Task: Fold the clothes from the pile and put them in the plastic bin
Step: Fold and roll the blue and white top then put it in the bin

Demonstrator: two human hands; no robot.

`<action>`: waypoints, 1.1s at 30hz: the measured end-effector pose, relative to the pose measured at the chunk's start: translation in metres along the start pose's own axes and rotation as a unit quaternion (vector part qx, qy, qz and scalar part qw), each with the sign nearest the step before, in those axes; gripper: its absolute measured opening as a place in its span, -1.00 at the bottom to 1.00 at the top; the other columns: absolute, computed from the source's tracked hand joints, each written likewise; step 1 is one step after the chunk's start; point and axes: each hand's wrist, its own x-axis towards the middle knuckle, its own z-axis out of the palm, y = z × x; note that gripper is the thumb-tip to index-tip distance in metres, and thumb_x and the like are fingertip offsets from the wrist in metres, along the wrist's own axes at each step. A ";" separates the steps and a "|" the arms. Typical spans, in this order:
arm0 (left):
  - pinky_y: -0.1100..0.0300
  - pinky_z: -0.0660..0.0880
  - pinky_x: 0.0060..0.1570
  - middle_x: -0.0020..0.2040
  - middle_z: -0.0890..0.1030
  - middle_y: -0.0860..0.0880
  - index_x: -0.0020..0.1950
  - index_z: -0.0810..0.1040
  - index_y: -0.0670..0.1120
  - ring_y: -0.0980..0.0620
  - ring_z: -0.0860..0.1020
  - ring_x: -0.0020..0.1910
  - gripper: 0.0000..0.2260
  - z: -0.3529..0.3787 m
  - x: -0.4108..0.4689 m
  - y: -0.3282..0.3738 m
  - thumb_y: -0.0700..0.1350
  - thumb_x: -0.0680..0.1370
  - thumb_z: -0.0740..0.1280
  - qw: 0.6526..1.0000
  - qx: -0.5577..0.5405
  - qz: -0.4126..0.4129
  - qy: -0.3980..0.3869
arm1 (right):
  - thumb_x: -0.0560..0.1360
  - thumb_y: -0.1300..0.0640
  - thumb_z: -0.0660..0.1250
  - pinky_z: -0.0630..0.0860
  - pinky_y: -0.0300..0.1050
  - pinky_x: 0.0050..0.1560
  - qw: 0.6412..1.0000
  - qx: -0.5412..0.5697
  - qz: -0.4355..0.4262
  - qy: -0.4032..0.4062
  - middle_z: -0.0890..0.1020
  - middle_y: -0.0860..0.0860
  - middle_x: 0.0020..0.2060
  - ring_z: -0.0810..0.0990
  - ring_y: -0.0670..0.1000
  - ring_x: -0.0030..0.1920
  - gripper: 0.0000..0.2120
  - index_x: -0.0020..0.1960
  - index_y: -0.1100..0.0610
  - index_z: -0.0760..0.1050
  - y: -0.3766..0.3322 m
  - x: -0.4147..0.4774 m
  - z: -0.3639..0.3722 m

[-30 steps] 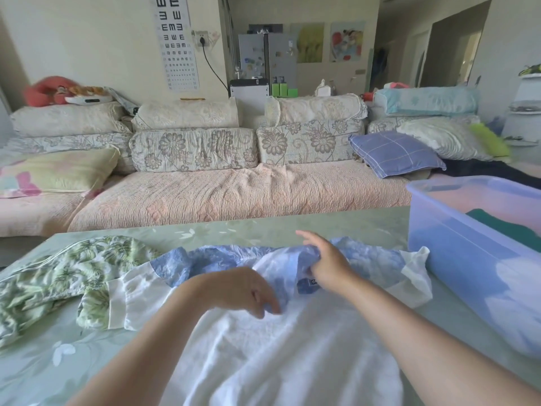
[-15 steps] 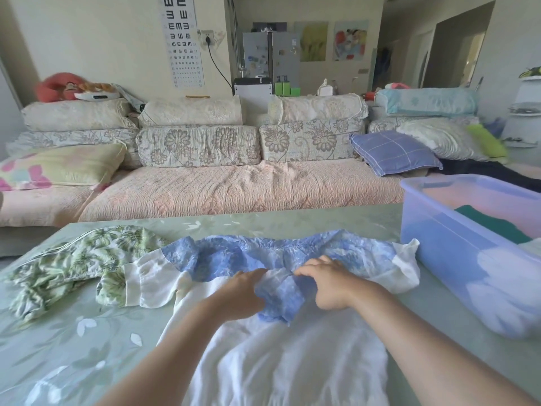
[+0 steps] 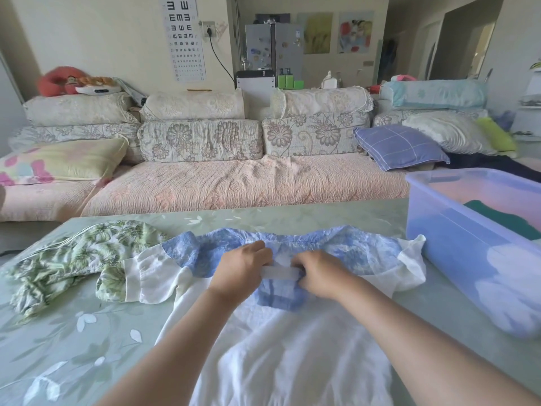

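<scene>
Your white-and-blue floral garment (image 3: 292, 347) lies spread flat just left of the plastic bin (image 3: 456, 238), neckline bunched | your green leafy garment (image 3: 73, 256) is crumpled further left of the bin | bin translucent blue, upright, dark green cloth (image 3: 503, 218) inside

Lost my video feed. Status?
Left hand and right hand pinching white-and-blue garment neckline. Unfolded on table. Plastic bin right, unobstructed.

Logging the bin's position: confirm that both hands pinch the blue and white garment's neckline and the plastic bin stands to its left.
Wrong side. In the head view the plastic bin stands right of the garment; both the left hand and right hand do pinch its neckline.
</scene>
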 end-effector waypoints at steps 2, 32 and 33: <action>0.25 0.09 -0.60 -0.39 0.39 -0.01 -0.36 0.39 -0.08 -0.05 0.38 -0.47 -0.91 -0.004 0.004 -0.001 -0.26 0.29 0.19 0.997 0.039 -0.005 0.066 | 0.38 0.31 0.22 0.21 -0.08 -0.35 0.989 0.016 -0.012 0.149 0.45 -0.03 -0.29 0.50 0.16 -0.22 -0.79 -0.25 0.02 0.29 -0.004 0.007 -0.002; 0.11 0.53 0.02 0.05 0.56 -0.19 0.25 0.50 -0.26 -0.11 0.55 0.00 -0.69 0.023 0.000 -0.025 -0.38 0.54 0.16 0.738 -0.263 -0.604 -0.146 | 0.45 0.33 0.28 0.60 -0.04 -0.30 0.843 0.420 0.335 0.029 0.63 0.12 -0.29 0.60 0.10 -0.32 -0.90 -0.12 0.19 0.54 0.000 0.013 0.009; 0.03 0.53 0.11 0.02 0.55 -0.21 0.16 0.51 -0.26 -0.12 0.54 -0.03 -0.70 0.023 -0.002 -0.028 -0.43 0.49 0.15 0.658 -0.407 -0.631 -0.051 | 0.47 0.43 0.21 0.61 0.03 -0.24 0.757 0.550 0.342 0.081 0.61 0.16 -0.22 0.59 0.13 -0.26 -0.82 -0.09 0.20 0.50 -0.003 0.019 0.006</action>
